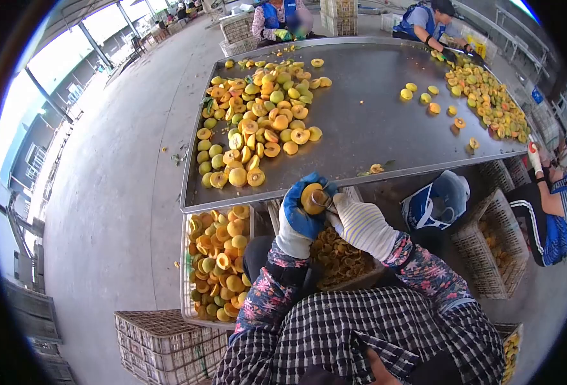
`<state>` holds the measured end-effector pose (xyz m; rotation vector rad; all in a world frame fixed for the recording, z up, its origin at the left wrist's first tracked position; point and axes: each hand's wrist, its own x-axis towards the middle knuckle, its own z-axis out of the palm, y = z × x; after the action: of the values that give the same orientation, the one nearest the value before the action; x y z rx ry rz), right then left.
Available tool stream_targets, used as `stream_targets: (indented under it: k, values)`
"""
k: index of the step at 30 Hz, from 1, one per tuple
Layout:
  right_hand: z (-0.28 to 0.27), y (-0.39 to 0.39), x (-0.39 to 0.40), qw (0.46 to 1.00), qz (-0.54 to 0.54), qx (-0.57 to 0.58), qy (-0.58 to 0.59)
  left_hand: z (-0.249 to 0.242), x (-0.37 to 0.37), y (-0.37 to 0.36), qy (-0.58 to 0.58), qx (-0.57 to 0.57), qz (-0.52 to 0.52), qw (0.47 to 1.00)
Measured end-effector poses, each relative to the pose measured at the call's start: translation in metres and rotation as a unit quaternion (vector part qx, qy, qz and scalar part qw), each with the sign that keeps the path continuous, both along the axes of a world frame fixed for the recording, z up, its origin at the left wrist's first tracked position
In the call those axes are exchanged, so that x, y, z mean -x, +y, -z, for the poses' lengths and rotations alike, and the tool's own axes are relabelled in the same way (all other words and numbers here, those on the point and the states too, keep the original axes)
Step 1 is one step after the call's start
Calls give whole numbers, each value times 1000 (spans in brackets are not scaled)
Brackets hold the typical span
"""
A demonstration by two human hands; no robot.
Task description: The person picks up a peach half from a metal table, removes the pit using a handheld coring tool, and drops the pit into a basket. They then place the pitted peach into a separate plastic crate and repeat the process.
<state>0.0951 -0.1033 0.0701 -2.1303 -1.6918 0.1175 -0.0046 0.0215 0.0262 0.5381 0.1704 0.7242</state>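
Observation:
My left hand (301, 212), in a blue-coated glove, is closed around a yellow peach (313, 199) just off the table's near edge. Against the fruit's right side, my right hand (359, 221), in a white striped knit glove, grips a small curved metal pitting tool (322, 203); its handle is hidden in the fist. Below the hands is a container of peach pits and scraps (341, 256). To the left stands a crate of peach halves (222, 263). A heap of halved peaches (258, 115) lies on the metal table (360, 122) beyond my left hand.
A second peach pile (485, 99) covers the table's right end. Co-workers (428, 25) sit at the far side and at the right. A blue-and-white bucket (434, 202) and a plastic crate (495, 247) stand right of my knees. Another crate (168, 346) is at lower left.

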Motion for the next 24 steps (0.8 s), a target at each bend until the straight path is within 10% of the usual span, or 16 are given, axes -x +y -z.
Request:
stream_targets:
  k: [4,11,13,18,19,23,24]
  values:
    - [18,-1,5,999,-27,-3,-19,-5,5,4,-37,178,75,980]
    - [28,1,4,998,-30,50,-17,11,2,0,38,132,9,990]
    - [23,2,5,997,-43,66,25,24,4,-6,83,-89,-60,991]
    - [11,1,-1,979,-116,3,170,36,2,3,99,-215,-104,966]
    - [13,4,0,968,-158,-105,162,35,5,3,133,-334,-146,921]
    - [-16,-2,0,807,-57,167,563,26,11,9,241,-676,-353,601]
    - [-17,-3,-2,780,-55,176,598,24,8,9,214,-662,-346,629]
